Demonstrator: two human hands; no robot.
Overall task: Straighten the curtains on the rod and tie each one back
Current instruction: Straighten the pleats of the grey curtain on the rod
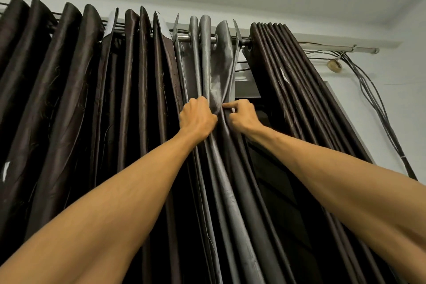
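Left hand (197, 118) fisted around grey curtain (217, 71) folds, right hand (244, 116) pinching the same folds just beside it, rod (184, 37) above, brown curtains (69, 90) on both sides

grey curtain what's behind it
Behind the grey curtain, the gap at its right edge shows a pale grey panel and a dark opening below it. Whatever lies directly behind the fabric is covered.

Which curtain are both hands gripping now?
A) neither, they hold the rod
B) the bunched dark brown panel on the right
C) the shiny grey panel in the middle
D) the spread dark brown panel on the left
C: the left hand and right hand both clutch gathered folds of the shiny grey fabric curtain.
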